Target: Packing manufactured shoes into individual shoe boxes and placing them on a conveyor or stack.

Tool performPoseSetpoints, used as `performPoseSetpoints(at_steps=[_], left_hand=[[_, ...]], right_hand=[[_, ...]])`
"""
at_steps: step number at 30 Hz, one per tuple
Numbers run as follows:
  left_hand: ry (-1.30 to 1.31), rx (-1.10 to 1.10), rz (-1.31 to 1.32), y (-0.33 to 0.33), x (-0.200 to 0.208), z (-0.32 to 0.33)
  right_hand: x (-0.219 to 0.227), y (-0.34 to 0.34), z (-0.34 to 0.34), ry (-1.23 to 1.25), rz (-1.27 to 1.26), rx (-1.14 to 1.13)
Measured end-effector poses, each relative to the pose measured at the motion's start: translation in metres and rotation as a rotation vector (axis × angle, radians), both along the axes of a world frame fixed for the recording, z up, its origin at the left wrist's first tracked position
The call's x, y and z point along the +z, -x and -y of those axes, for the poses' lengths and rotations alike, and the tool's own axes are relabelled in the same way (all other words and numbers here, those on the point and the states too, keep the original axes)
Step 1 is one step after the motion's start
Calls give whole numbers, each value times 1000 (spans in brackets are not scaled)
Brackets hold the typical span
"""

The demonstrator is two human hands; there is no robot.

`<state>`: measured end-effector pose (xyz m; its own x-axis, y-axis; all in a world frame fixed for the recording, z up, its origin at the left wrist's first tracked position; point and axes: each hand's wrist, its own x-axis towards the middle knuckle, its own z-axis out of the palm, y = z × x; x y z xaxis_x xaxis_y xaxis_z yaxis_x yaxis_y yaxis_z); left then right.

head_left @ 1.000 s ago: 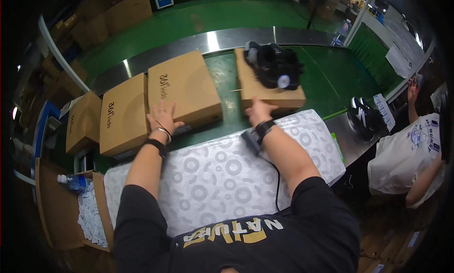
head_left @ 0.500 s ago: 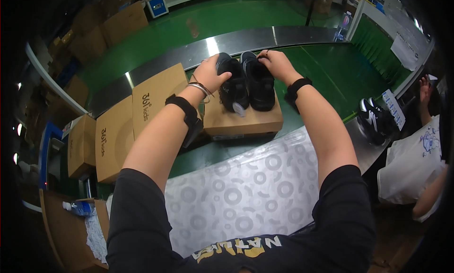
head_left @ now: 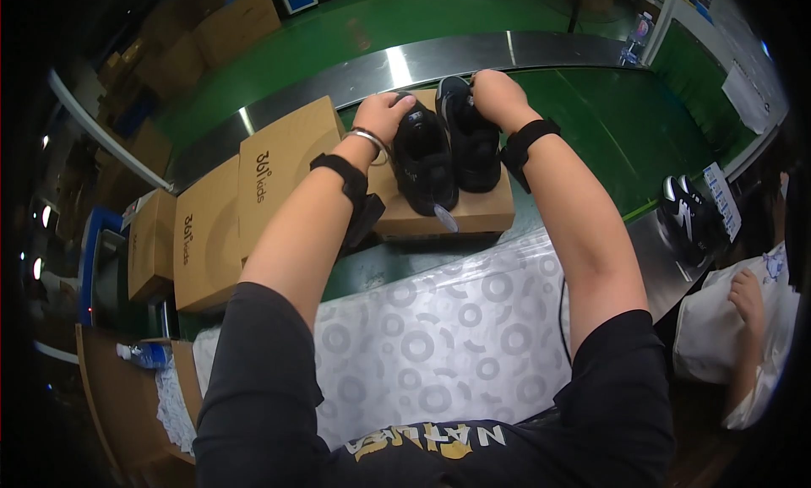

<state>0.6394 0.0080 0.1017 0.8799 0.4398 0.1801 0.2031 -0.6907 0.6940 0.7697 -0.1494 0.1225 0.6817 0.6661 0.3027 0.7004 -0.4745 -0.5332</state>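
Two black sneakers stand side by side on top of a closed brown shoebox (head_left: 490, 218), their toes pointing away from me. My left hand (head_left: 382, 120) grips the left sneaker (head_left: 425, 163) near its tongue and toe, thumb on top. A small clear tag (head_left: 445, 218) hangs at this shoe's heel. My right hand (head_left: 500, 98) is closed at the upper front of the right sneaker (head_left: 475, 150); its fingertips are partly hidden behind the shoe. Each wrist wears a black strap, and the left one has a metal bangle too.
Several brown shoeboxes (head_left: 283, 163) line the green conveyor at left. A sheet of grey patterned wrapping (head_left: 439, 327) covers the near surface. At right are another pair of black shoes (head_left: 686, 218) and a person in a white shirt (head_left: 726, 327). A carton (head_left: 118, 395) with a bottle stands lower left.
The left sneaker's heel has shifted toward me and turned slightly away from the right one. My right hand has closed further around its shoe. The view has shifted a little.
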Motion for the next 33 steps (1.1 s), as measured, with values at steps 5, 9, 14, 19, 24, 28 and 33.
performPoseSetpoints(at_steps=[5,9,14,19,24,28,33], left_hand=[[307,-88,219,128,-27,54],[285,-192,-425,216,-5,86],[462,74,428,321,-22,111],[835,293,272,406,-14,128],[-184,1187,-152,554,-59,93],[-646,1428,-490,614,-92,96],[-524,1389,-516,620,-113,96]], right_hand=[[21,118,15,-63,531,411],[23,150,13,398,429,433],[114,263,24,-336,-765,927],[20,325,15,-211,-714,792],[-63,337,37,-197,-1036,610],[-93,330,42,-130,-924,636],[-92,330,48,-267,-999,614]])
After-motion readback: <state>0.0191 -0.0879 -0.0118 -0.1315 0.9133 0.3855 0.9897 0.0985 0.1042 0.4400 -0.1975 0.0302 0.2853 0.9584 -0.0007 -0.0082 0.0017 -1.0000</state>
